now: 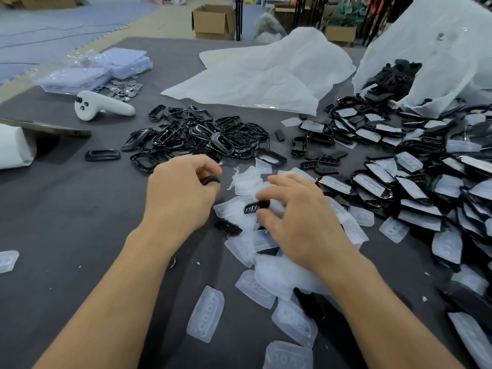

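My left hand (181,193) hovers over the dark table cloth (80,214) with its fingers curled round a black oval frame (210,180). My right hand (298,217) reaches over a heap of translucent rubber button pads (247,182) and pinches a small black slotted plate (256,206) between thumb and fingers. Another black slotted plate (228,227) lies on the cloth just below the left hand. Behind the hands lies a pile of glossy black frames (202,134). To the right spreads a large heap of black shells fitted with pads (415,177).
A white bag (436,49) spills black parts at the back right, and a crumpled white sheet (266,73) lies at the back centre. A white hand controller (101,106), coins (125,89) and lilac packets (106,67) sit back left. Loose pads (206,318) lie near me.
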The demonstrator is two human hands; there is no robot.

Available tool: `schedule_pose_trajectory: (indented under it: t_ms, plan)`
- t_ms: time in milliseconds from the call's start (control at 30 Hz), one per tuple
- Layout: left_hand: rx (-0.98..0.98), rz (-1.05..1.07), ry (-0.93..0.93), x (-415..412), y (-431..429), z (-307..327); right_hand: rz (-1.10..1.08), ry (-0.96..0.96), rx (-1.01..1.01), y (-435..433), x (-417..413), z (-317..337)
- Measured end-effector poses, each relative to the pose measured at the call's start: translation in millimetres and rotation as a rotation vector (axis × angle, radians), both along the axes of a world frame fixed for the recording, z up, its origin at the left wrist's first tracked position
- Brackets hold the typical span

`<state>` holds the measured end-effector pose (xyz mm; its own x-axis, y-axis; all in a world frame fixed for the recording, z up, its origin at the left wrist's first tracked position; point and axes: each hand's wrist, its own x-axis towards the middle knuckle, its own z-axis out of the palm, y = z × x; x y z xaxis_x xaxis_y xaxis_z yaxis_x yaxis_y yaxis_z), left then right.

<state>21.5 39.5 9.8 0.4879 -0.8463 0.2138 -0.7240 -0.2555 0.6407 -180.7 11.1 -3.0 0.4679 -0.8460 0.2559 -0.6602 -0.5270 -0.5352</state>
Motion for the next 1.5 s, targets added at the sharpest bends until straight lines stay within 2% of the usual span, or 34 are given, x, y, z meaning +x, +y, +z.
schedule_pose_trajectory:
  t_ms: [100, 233, 367, 533, 800, 1000, 1167, 1300, 1500]
  plan:
    - [-0.107, -0.083, 0.421, -16.3, -1.6, 1.6, -0.033, -0.061, -0.023, -0.6, 1.8, 1.6]
    - [-0.163, -0.181, 1.019, -28.3, -4.5, 5.7, -0.112, -0.382, 0.11, 0.2, -4.1, 6.5]
    - [-0.166, -0.24, 1.309, -28.6, -4.6, 7.2, -0.14, -0.573, 0.264, 0.9, -6.7, 11.4]
    - [-0.191, -0.284, 1.376, -27.0, -4.3, 6.7, -0.147, -0.616, 0.354, 3.1, -5.6, 14.0]
    - [-0.251, -0.305, 1.366, -28.4, -2.9, 5.4, -0.115, -0.826, 0.485, 2.4, -8.1, 21.4]
    - [-0.264, -0.305, 1.346, -30.2, -3.7, 6.3, -0.116, -0.864, 0.5, -0.3, -14.4, 25.3]
    - [-0.284, -0.308, 1.4, -28.8, -2.8, 9.4, -0.168, -0.868, 0.484, -2.7, -17.7, 25.2]
    - [-0.251, -0.396, 1.44, -30.9, -0.3, 10.4, -0.151, -0.869, 0.505, 0.4, -17.3, 26.9]
    - [-0.201, -0.521, 1.465, -39.0, 0.1, 9.6, -0.17, -1.109, 0.752, 4.0, -13.2, 32.0]
